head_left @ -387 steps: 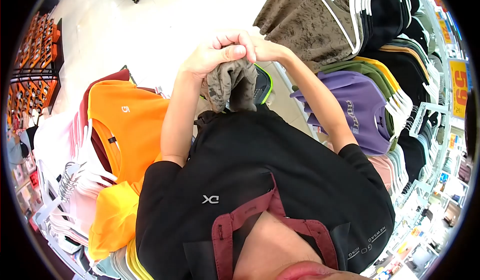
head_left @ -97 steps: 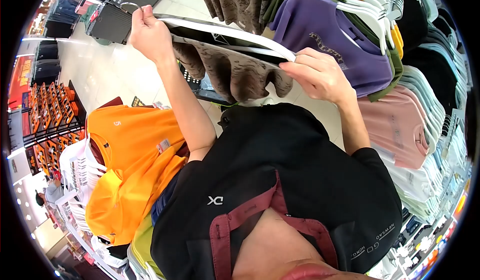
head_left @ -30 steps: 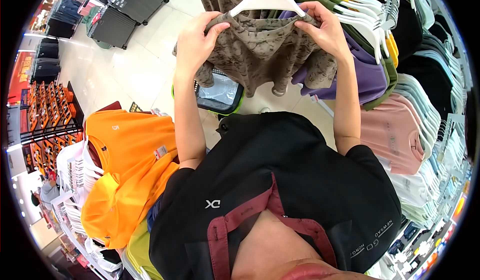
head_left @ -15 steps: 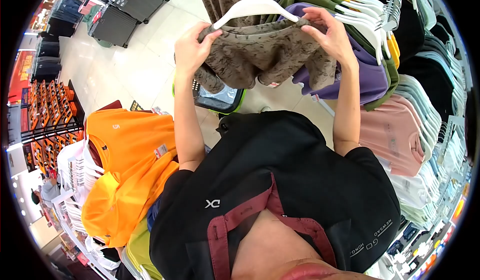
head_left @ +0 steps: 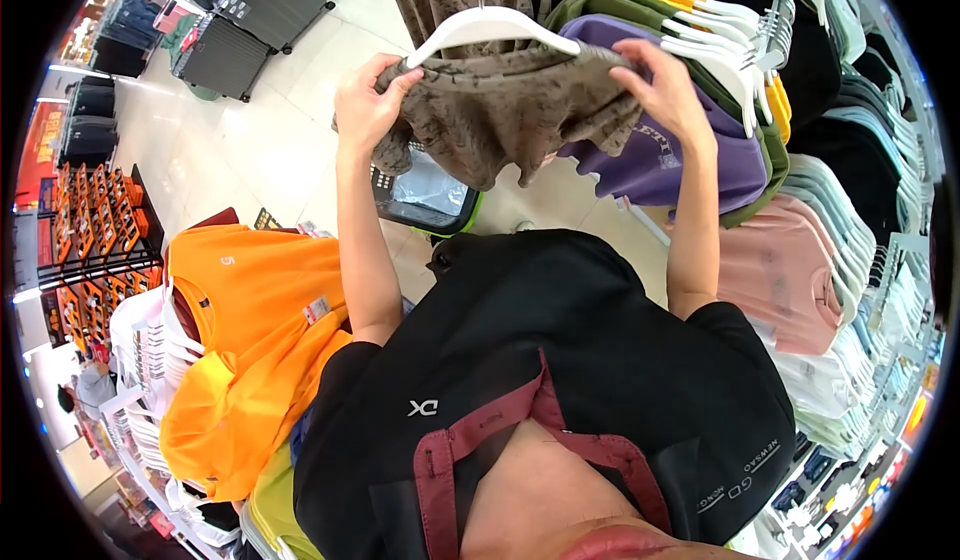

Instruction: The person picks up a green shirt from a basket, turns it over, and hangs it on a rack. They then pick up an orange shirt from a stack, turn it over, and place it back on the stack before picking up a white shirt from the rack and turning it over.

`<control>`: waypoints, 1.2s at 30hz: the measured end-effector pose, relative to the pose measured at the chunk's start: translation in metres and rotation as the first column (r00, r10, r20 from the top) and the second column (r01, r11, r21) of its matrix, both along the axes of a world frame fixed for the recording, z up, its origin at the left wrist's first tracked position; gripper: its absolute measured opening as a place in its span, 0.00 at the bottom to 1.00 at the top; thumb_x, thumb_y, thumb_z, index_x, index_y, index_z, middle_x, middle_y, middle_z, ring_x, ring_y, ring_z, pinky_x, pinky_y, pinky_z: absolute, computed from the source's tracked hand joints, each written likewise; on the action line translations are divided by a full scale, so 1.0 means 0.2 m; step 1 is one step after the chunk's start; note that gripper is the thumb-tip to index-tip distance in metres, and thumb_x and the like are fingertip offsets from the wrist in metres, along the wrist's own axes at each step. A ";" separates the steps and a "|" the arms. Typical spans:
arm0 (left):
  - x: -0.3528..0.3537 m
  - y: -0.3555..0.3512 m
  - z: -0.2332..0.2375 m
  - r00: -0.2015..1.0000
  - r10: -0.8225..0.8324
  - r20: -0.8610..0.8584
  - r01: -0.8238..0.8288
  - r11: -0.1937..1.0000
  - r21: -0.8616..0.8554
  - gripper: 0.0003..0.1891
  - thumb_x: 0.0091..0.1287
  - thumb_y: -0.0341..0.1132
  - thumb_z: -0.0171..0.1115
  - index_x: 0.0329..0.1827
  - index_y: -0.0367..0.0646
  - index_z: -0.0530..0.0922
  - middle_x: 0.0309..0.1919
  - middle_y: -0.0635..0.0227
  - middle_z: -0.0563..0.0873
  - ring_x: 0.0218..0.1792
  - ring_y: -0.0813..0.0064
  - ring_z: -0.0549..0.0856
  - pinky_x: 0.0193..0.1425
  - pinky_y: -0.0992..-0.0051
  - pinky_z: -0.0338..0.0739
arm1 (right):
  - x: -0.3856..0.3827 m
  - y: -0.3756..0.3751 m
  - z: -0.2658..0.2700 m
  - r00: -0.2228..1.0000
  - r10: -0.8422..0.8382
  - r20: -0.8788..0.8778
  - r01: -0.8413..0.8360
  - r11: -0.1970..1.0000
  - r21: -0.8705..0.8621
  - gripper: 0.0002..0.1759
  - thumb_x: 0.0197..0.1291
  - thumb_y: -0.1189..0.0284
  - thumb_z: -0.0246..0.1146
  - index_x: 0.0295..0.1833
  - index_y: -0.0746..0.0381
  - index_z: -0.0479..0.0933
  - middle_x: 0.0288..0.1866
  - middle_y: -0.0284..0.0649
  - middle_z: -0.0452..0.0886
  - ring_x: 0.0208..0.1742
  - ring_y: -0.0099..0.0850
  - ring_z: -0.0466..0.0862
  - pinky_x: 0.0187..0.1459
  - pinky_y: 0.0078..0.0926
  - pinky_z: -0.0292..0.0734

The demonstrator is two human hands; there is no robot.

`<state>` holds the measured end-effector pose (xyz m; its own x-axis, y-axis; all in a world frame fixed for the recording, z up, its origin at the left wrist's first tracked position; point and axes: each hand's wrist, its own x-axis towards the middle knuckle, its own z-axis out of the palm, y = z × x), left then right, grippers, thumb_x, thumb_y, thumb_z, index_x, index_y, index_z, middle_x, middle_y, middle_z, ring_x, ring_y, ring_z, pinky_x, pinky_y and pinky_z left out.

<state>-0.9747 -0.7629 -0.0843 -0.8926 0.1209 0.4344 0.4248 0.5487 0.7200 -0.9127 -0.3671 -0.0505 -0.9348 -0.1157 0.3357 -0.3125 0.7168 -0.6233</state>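
While the left hand [head_left: 368,105] pinched one shoulder of the brown shirt [head_left: 490,110], the right hand [head_left: 665,90] curved about the other; could not tell if it gripped; brown shirt sat on a white hanger [head_left: 490,25] before the person [head_left: 560,310], near the purple shirt [head_left: 690,165]; good handling, I judged, needed shoulders kept level, neckline centred, and cloth drawn evenly over the hanger's ends.
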 end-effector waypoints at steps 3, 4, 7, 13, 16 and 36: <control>0.02 0.01 0.03 1.000 -0.020 -0.006 0.020 1.000 0.009 0.13 0.59 0.41 0.77 0.41 0.43 0.86 0.24 0.66 0.85 0.25 0.76 0.81 0.33 0.75 0.74 | 0.00 -0.14 0.02 0.976 0.178 0.128 -0.182 0.983 0.015 0.10 0.64 0.70 0.66 0.45 0.65 0.78 0.36 0.53 0.81 0.40 0.54 0.80 0.42 0.40 0.76; 0.03 0.01 0.03 1.000 -0.023 -0.019 0.023 1.000 0.006 0.14 0.59 0.41 0.77 0.41 0.43 0.86 0.24 0.66 0.85 0.25 0.76 0.81 0.33 0.75 0.74 | 0.00 -0.18 0.01 0.980 0.175 0.098 -0.176 0.984 0.007 0.09 0.64 0.70 0.66 0.44 0.65 0.78 0.34 0.52 0.81 0.38 0.54 0.80 0.41 0.41 0.75; 0.03 -0.01 0.09 0.999 -0.005 0.032 0.006 1.000 -0.012 0.15 0.61 0.42 0.75 0.44 0.41 0.86 0.32 0.62 0.87 0.33 0.69 0.84 0.41 0.71 0.77 | 0.01 -0.25 0.01 0.994 0.068 0.085 -0.071 0.997 0.031 0.09 0.64 0.71 0.66 0.46 0.63 0.79 0.32 0.50 0.82 0.36 0.49 0.82 0.39 0.39 0.76; 0.03 -0.14 0.05 0.982 0.024 -0.190 -0.060 0.981 -0.183 0.24 0.67 0.44 0.69 0.64 0.46 0.79 0.61 0.56 0.81 0.61 0.54 0.79 0.65 0.61 0.72 | -0.15 -0.29 0.02 0.997 -0.030 0.078 0.033 0.999 -0.043 0.12 0.64 0.68 0.68 0.48 0.62 0.81 0.30 0.45 0.82 0.30 0.37 0.80 0.37 0.30 0.74; 0.08 -0.21 -0.01 0.982 0.066 -0.179 -0.104 0.972 -0.212 0.29 0.69 0.44 0.67 0.72 0.48 0.73 0.72 0.53 0.72 0.70 0.49 0.72 0.74 0.60 0.67 | -0.33 -0.30 -0.01 0.998 -0.062 0.017 0.063 0.994 -0.092 0.14 0.64 0.64 0.69 0.48 0.63 0.81 0.29 0.45 0.81 0.30 0.36 0.79 0.38 0.30 0.74; 0.55 -0.83 -0.76 0.843 0.120 0.524 -0.056 0.989 -0.137 0.25 0.72 0.46 0.63 0.64 0.37 0.77 0.59 0.46 0.82 0.61 0.52 0.81 0.66 0.62 0.75 | -1.78 -0.71 -0.45 0.992 0.073 -0.106 -0.019 0.897 0.441 0.33 0.72 0.50 0.56 0.63 0.70 0.74 0.58 0.65 0.80 0.63 0.61 0.77 0.62 0.48 0.72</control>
